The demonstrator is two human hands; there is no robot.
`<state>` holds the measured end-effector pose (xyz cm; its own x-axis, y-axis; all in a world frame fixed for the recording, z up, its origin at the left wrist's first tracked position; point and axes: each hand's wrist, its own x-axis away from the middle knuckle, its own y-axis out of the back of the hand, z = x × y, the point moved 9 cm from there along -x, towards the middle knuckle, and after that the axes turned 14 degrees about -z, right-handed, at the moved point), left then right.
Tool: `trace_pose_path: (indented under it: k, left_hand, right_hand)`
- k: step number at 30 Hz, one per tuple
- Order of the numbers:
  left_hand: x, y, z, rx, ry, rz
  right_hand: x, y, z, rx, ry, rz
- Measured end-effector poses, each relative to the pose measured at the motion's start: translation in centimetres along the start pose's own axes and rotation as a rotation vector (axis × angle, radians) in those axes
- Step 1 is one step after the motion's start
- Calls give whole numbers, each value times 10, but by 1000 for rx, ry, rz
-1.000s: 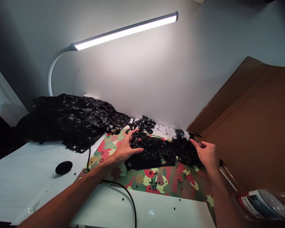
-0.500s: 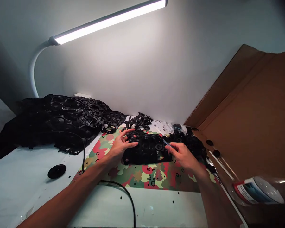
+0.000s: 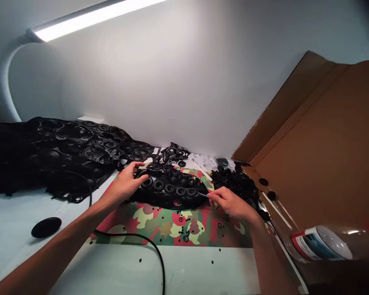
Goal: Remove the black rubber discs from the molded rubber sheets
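A black rubber sheet (image 3: 169, 189) moulded with rows of rings lies on a red, green and cream patterned mat (image 3: 172, 223). My left hand (image 3: 124, 186) grips the sheet's left end, with its fingers curled over the edge. My right hand (image 3: 230, 203) is at the sheet's right end, its fingers pinched on a thin pointed tool (image 3: 204, 195) whose tip touches the sheet. A heap of loose black rings (image 3: 235, 182) lies just beyond my right hand.
A big pile of black rubber sheets (image 3: 64, 151) fills the left back. A black disc (image 3: 46, 227) and a black cable (image 3: 147, 246) lie near the front. A cardboard box flap (image 3: 320, 147) rises at the right, a plastic bottle (image 3: 329, 243) below it. A white lamp (image 3: 89, 18) glows overhead.
My right hand moved left from the heap of rings to the sheet's right end with the thin tool. My left hand shifted to the sheet's left edge. The view swung right.
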<state>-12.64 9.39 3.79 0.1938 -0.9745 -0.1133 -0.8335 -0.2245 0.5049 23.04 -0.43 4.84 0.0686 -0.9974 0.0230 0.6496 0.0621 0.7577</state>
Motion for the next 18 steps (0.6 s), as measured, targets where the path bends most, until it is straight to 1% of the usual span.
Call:
trace_pose_path:
  k: [1, 3, 4, 5, 6, 7, 8, 10, 11, 13, 15, 18]
  left_hand:
    - [1, 6, -6, -219, -107, -26]
    - [7, 13, -31, -604, -379, -115]
    - [12, 14, -48, -708, -508, -175]
    - [19, 13, -64, -740, -614, -224]
    - [27, 7, -80, -712, -702, -240]
    - [36, -3, -95, -633, -789, -212]
    - [46, -17, -109, -529, -872, -142]
    - [70, -56, -126, -363, -1022, 109]
    - [80, -75, -129, -328, -1066, 220]
    - [91, -104, -128, -266, -1094, 332]
    - [91, -122, -120, -238, -1067, 371]
    - [84, -133, -106, -199, -971, 381]
  right_hand:
    - [1, 0, 0, -9, 3, 24]
    - [-1, 0, 1, -26, 6, 60]
    - [-3, -1, 1, -35, 2, 74]
    - [-5, -2, 0, -45, -9, 88]
    - [-8, -3, -2, -56, -25, 102]
    - [-12, -5, -4, -67, -43, 117]
    - [-15, -8, -7, -77, -60, 132]
    - [-19, -12, -11, -93, -81, 145]
    - [-20, -14, -13, -96, -83, 144]
    - [-20, -16, -15, -101, -83, 128]
    - [-18, -16, -15, -106, -74, 107]
    - [-17, -17, -13, -122, -58, 91]
